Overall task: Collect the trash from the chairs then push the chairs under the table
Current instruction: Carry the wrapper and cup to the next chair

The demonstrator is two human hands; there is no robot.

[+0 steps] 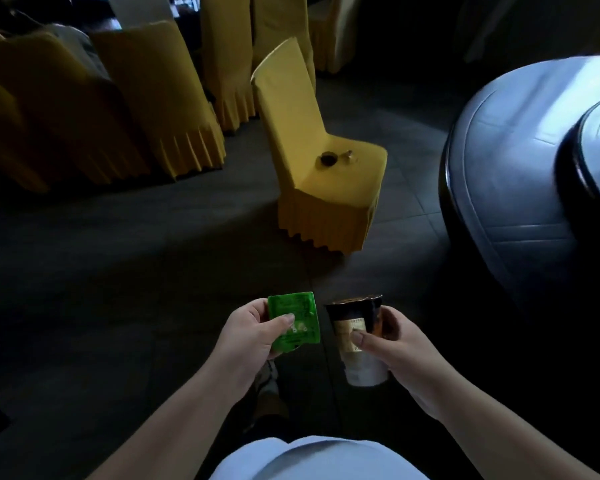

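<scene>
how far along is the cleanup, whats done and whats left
Some trash is already collected: the left hand holds a green packet and the right hand a dark cup. Left to do: two small items sit on the seat of the yellow chair ahead, and that chair stands away from the round table, not yet pushed under. With both hands full, picking up more looks awkward.
</scene>
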